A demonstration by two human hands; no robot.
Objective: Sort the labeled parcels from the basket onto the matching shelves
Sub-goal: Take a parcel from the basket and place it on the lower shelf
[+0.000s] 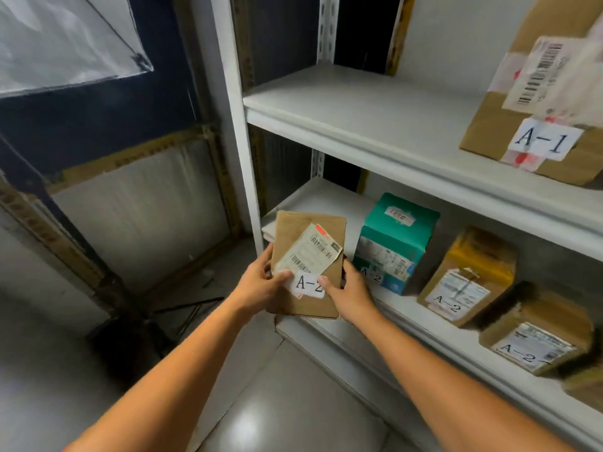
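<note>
Between left hand (261,282) and right hand (351,296), brown A-2 parcel (295,231), both grips tight around it.

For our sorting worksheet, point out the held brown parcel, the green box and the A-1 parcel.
held brown parcel (293,230), head view, bare cardboard near its top
green box (396,238), head view, green area below its top label
A-1 parcel (487,125), head view, bare cardboard left of its label

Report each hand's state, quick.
Left hand: holding the A-2 parcel by its left edge.
Right hand: holding the same parcel by its right edge.
</note>
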